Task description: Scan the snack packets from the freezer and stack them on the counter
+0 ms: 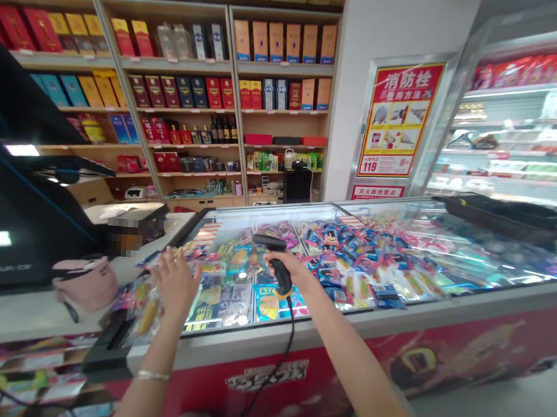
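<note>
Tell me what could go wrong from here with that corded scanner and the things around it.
The cord hangs down the freezer's front, so it might snag and tug the scanner in the right hand. The pink pouch sits near the counter's edge; a careless sweep of the left hand could perhaps knock it off.

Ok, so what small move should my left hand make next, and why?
Perhaps ease your left hand toward the nearest packages: it's spread open and looks empty, while your right hand holds the black scanner.
</note>
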A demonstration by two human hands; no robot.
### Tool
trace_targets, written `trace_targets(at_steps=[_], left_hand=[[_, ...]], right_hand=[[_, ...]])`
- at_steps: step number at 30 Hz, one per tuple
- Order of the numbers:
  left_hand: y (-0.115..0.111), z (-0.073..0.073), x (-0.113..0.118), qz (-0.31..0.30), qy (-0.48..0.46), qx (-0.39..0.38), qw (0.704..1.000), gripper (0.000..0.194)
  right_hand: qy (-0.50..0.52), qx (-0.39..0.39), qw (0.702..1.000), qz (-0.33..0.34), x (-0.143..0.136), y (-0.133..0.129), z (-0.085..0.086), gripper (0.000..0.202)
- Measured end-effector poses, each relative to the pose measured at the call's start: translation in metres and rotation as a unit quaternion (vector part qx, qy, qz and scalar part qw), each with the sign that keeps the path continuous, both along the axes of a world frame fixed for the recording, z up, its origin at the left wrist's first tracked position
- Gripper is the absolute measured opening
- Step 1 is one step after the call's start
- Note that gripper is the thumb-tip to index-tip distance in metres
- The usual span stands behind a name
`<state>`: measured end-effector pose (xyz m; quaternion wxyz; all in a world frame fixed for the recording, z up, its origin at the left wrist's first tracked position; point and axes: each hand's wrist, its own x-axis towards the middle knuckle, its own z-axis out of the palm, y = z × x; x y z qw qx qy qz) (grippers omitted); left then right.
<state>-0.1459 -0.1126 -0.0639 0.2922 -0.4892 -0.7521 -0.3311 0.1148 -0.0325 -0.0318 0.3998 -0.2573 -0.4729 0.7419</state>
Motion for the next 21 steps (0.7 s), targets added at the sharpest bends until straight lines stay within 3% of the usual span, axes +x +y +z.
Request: trace_targets(at_steps=[2,6,11,14,17,21], left_hand=[[0.019,0.013,0.027,-0.048,-0.003,-0.008,0.999,0.061],[0.064,0.029,0.095,-0.224,-0.002,-0.063,0.973,0.056],[0.119,0.020,0.160,-0.367,-0.050,-0.137,0.919,0.056],[0.146,0.005,0.174,-0.451,-0.094,-0.238,0.855,0.051],[0.164,-0.011,0.175,-0.508,-0.104,-0.330,0.789,0.046],[0.168,-0.025,0.167,-0.494,-0.100,-0.363,0.784,0.047]], right_hand=[[-0.019,0.017,0.999,-0.042,0.038,0.004,0.011,0.011],[-0.030,0.048,0.992,-0.111,0.103,0.018,0.028,0.014],[-0.065,0.053,0.986,-0.147,0.158,0.048,0.038,0.015],[-0.096,0.052,0.986,-0.125,0.176,0.073,0.033,0.015],[-0.129,0.041,0.985,-0.110,0.184,0.097,0.017,0.014],[-0.127,0.028,0.986,-0.105,0.178,0.112,-0.009,0.015]])
